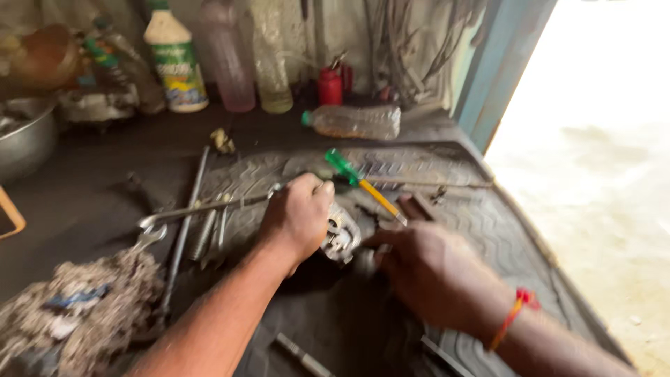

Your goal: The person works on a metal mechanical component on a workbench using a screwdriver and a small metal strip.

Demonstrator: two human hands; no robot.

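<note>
The left hand [300, 216] reaches forward from a bare forearm, knuckles up, fingers curled down onto a small grey metal part [340, 236] lying on the ribbed rubber mat [481, 216] over the desk [77, 202], while the right hand [426, 269], a red thread at its wrist, comes in from the right with fingertips closed on that part's near side. Just beyond the hands lies 1 green-handled screwdriver [359, 183], with wrenches [202, 223] left of the left hand. Further back, 1 clear plastic bottle [354, 121] lies on its side holding a little amber liquid, and 1 white bottle [174, 59] stands capped.

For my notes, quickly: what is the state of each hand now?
Left hand: closed, fist on the metal part.
Right hand: touching the same part; whether it grips cannot be told.
</note>
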